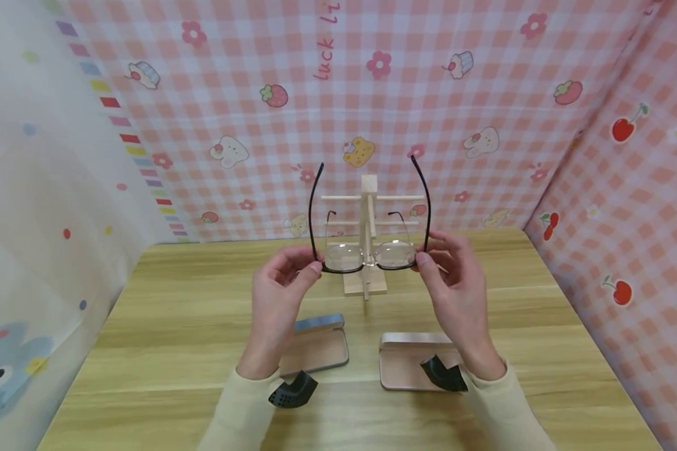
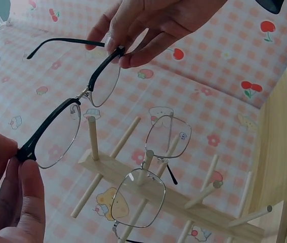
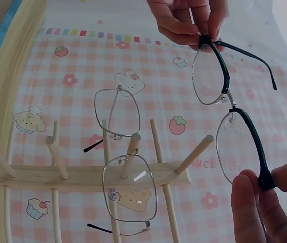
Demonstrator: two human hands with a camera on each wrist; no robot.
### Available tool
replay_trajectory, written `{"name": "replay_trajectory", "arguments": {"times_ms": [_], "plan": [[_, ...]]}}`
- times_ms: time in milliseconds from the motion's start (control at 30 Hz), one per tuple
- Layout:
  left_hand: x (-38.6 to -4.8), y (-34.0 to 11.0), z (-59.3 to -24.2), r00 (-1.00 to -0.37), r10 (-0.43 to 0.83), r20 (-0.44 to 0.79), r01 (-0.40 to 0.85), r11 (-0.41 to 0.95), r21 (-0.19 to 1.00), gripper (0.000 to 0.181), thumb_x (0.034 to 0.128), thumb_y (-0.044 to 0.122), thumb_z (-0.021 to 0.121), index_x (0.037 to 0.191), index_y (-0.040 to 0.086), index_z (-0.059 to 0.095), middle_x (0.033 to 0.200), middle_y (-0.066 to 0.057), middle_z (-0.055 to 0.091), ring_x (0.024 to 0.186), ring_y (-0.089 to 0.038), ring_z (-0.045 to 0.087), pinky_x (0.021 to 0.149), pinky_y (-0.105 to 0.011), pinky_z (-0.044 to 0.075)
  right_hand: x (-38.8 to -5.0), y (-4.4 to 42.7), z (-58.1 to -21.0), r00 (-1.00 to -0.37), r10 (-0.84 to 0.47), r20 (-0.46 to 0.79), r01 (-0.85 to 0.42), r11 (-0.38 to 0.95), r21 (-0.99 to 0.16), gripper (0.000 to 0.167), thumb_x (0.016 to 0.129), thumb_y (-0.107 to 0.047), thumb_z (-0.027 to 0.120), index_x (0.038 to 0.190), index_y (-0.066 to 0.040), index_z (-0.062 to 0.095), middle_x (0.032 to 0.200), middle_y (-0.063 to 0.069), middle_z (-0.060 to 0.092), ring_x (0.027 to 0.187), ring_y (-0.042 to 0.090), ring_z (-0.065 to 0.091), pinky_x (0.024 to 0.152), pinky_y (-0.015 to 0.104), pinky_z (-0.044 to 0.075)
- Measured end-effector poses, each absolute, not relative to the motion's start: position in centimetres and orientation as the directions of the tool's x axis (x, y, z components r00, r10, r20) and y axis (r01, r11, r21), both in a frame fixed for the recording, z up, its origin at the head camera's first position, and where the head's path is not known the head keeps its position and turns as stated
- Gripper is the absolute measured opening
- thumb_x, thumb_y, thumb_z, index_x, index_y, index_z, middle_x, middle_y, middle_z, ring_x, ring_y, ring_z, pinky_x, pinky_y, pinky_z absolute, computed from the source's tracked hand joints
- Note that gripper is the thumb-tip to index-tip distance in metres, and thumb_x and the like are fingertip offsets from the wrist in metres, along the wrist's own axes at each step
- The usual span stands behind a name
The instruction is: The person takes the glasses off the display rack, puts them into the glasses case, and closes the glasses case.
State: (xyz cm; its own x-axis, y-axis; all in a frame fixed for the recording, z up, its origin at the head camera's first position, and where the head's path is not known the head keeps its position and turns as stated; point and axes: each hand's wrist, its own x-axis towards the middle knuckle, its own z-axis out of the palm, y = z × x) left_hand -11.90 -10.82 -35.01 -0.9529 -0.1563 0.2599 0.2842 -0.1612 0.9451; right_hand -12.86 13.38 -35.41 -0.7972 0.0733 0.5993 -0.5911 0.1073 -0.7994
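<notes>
At far left I'm seeing a white cloth with coloured dots hanging beside the table. Next, the left hand is grasping the glasses, its thumb and fingers pinching the left end of the frame near the hinge. Below, a blue case is lying open on the table, partly hidden behind the left wrist in my head view.

In the middle, the glasses are hanging in the air above the table, apart from the wooden stand beyond; their dark arms are spreading open, pointing away from the person. On the stand, a wire pair is resting with its bridge at a peg.

Further right, a pale case is lying open, and the right hand is likewise gripping the glasses, pinching their right end. Behind and at far right, I'm seeing pink checked cloth hanging.
</notes>
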Motion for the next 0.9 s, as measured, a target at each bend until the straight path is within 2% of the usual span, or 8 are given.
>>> {"name": "replay_trajectory", "arguments": {"times_ms": [133,367,500,633,833,900], "plan": [[-11.62,-10.75,-35.22,-0.945,-0.167,0.281,0.302,-0.12,0.946,0.019,0.0912,-0.009,0.069,0.11,-0.007,0.069,0.1,-0.008,0.07,0.091,-0.018,0.066,0.083,-0.026,0.059,-12.66,13.32,-35.75,-0.768,0.074,0.636,-0.627,0.11,-0.771,0.031,0.096,0.014,0.061,0.127,0.011,0.057,0.104,0.011,0.063,0.09,0.014,0.07,0.079,0.022,0.061],[-11.26,-10.85,-35.69,-0.932,-0.176,0.316,0.332,-0.076,0.94,0.019,0.0917,-0.007,0.07,0.111,-0.006,0.071,0.103,-0.01,0.07,0.094,-0.017,0.066,0.084,-0.026,0.059,-12.6,13.43,-36.29,-0.721,0.038,0.692,-0.68,0.159,-0.716,0.03,0.092,0.02,0.062,0.12,0.01,0.065,0.103,0.002,0.066,0.09,0.014,0.072,0.076,0.023,0.062],[-11.25,-10.9,-35.77,-0.928,-0.181,0.326,0.341,-0.059,0.938,0.019,0.0925,-0.005,0.07,0.111,-0.006,0.071,0.104,-0.011,0.07,0.095,-0.02,0.066,0.084,-0.025,0.059,-12.6,13.59,-36.43,-0.699,0.012,0.715,-0.701,0.19,-0.688,0.029,0.09,0.021,0.065,0.116,0.009,0.069,0.104,0.008,0.066,0.092,0.013,0.071,0.077,0.024,0.062],[-11.28,-10.86,-35.72,-0.925,-0.181,0.335,0.351,-0.06,0.935,0.02,0.0928,-0.006,0.07,0.113,-0.007,0.071,0.105,-0.012,0.07,0.094,-0.017,0.067,0.084,-0.025,0.059,-12.57,13.77,-36.39,-0.679,0.002,0.734,-0.717,0.208,-0.665,0.026,0.089,0.018,0.069,0.112,0.007,0.071,0.101,0.017,0.066,0.09,0.015,0.072,0.078,0.023,0.062],[-11.14,-10.88,-35.75,-0.923,-0.186,0.337,0.356,-0.074,0.932,0.022,0.091,-0.01,0.07,0.113,-0.009,0.07,0.106,-0.014,0.07,0.093,-0.017,0.068,0.085,-0.027,0.06,-12.55,13.85,-36.4,-0.655,-0.019,0.755,-0.742,0.203,-0.639,0.017,0.091,0.009,0.073,0.107,0.005,0.075,0.1,0.017,0.066,0.09,0.018,0.072,0.078,0.023,0.062],[-11.06,-10.92,-35.77,-0.923,-0.187,0.338,0.355,-0.068,0.932,0.022,0.0908,-0.01,0.07,0.113,-0.009,0.07,0.106,-0.014,0.07,0.094,-0.019,0.068,0.086,-0.028,0.06,-12.54,13.85,-36.44,-0.655,-0.029,0.756,-0.743,0.212,-0.635,0.018,0.09,0.013,0.072,0.105,0.005,0.076,0.098,0.017,0.065,0.09,0.017,0.071,0.077,0.022,0.062]]}}
